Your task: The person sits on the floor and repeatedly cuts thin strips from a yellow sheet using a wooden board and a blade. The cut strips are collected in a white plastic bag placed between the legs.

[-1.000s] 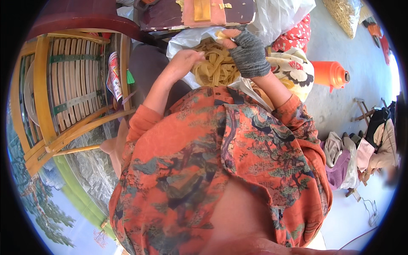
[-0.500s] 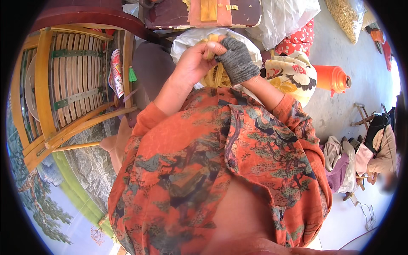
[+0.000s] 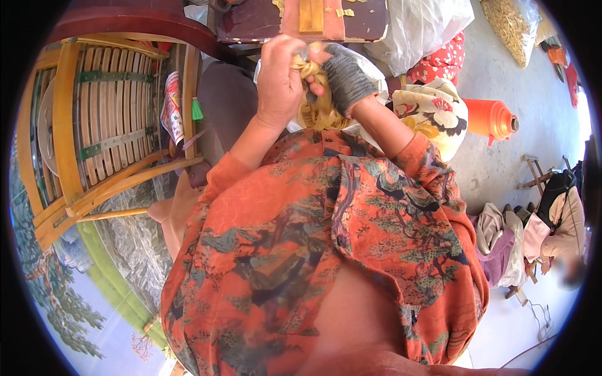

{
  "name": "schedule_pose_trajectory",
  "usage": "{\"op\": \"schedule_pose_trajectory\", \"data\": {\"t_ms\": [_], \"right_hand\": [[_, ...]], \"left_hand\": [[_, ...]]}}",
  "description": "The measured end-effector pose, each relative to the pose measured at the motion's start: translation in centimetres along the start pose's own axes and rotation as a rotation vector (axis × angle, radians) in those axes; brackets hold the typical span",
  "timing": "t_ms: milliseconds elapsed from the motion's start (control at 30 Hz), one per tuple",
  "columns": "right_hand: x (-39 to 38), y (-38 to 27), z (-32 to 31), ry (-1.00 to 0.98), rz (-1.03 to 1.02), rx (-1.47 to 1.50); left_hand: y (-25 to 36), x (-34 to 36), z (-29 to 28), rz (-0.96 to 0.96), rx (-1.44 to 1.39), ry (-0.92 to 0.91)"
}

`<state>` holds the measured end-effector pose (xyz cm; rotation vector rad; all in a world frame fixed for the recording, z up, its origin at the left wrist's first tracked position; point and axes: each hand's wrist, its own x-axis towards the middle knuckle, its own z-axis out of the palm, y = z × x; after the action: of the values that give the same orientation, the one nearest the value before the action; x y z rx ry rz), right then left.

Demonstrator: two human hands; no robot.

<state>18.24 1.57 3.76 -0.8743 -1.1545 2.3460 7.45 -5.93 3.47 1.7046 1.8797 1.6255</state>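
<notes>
Upper centre: left hand [image 3: 280, 83] has a curled grip on bunched strips [image 3: 311, 69], right hand's [image 3: 350, 78] unclear; more lie in the bag [image 3: 375, 70].

The strips [image 3: 321, 114] are yellowish tan, flat and ribbon-like, lying in a loose tangle inside a white plastic bag [image 3: 377, 78], their folds overlapping toward its near edge. Above the tangle, toward the far edge, a bunch of strips [image 3: 311, 69] is raised and gathered, bent and twisted together; whether it joins the strips below cannot be told. The bag stands open, its thin, crumpled rim showing along the right edge, with much of the far edge hidden.
</notes>
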Motion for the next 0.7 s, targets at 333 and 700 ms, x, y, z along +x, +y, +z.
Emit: {"op": "schedule_pose_trajectory", "data": {"t_ms": [333, 700], "right_hand": [[-0.4, -1.4, -0.1, 0.004, -0.723, -0.967], [0.6, -4.8, -0.7, -0.043, -0.778, -0.745]], "left_hand": [[-0.9, 1.8, -0.8, 0.041, -0.05, -0.053], [0.3, 4.1, -1.5, -0.539, -0.897, -0.224]]}}
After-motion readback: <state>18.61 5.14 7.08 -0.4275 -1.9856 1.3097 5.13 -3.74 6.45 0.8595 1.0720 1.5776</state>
